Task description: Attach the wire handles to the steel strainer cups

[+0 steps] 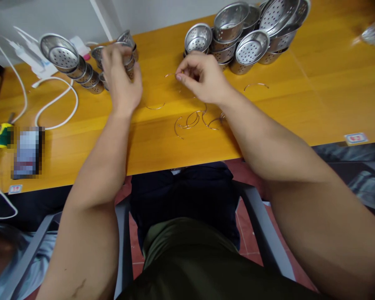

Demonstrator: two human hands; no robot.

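Observation:
My left hand (121,79) is curled around a perforated metal strainer basket (128,41) in a small group at the back of the table, with the thumb apart on the right side. The fingers partly hide these baskets. Further right, my right hand (203,77) pinches a thin curved wire (170,75) between thumb and forefinger, its free end pointing left. Several similar curved wires (192,119) lie loosely on the wood below it. One wire (256,85) lies apart to the right, and another wire (156,108) to the left.
Stacked strainer baskets (226,35) stand at the back right; a leaning stack (62,54) stands left. A white cable (76,100), power strip (31,58), phone (27,152) and yellow-green screwdriver (3,135) occupy the table's left side. Part of another person (6,254) shows at lower left.

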